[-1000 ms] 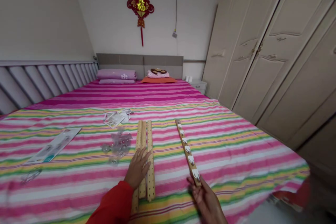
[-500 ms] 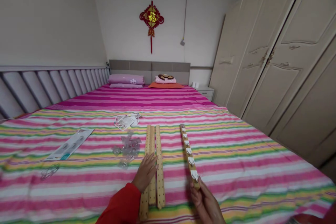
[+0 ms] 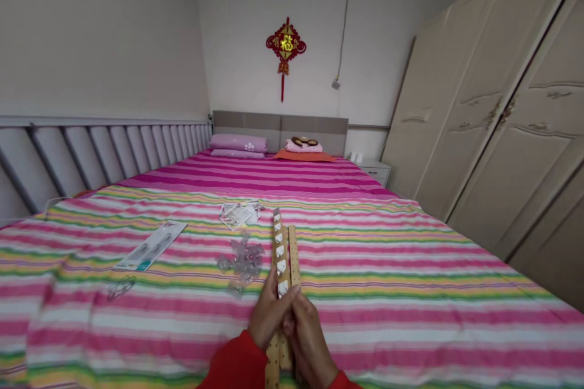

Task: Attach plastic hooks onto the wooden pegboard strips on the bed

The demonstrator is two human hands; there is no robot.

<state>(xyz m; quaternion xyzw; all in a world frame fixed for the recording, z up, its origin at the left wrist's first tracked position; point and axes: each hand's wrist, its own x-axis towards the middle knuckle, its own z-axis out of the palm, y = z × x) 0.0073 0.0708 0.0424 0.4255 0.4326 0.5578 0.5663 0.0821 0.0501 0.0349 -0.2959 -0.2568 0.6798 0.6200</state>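
A narrow wooden strip (image 3: 275,260) carries a row of several white hooks (image 3: 280,251) along its face. Its near end is between my two hands, above other wooden strips. My left hand (image 3: 267,314) is closed on its left side, the thumb reaching across below the nearest hook. From the right, my right hand (image 3: 310,331) closes around the same end, touching the left thumb; some of its fingers are hidden. Under and beside my hands lie bare wooden strips (image 3: 293,249) with rows of small holes, partly covered by the held strip.
Left of the strips lies a pile of clear plastic pieces (image 3: 246,261), with paper cards (image 3: 239,214) beyond it. A long packaged card (image 3: 152,246) and a small wire-like bundle (image 3: 121,287) lie farther left on the striped bedspread (image 3: 410,316). A slatted rail (image 3: 104,152) runs along the left.
My right hand has brought the hooked strip leftward, over the bare strips. My left hand has left the bare strips and closed on the hooked one. The view has turned slightly left.
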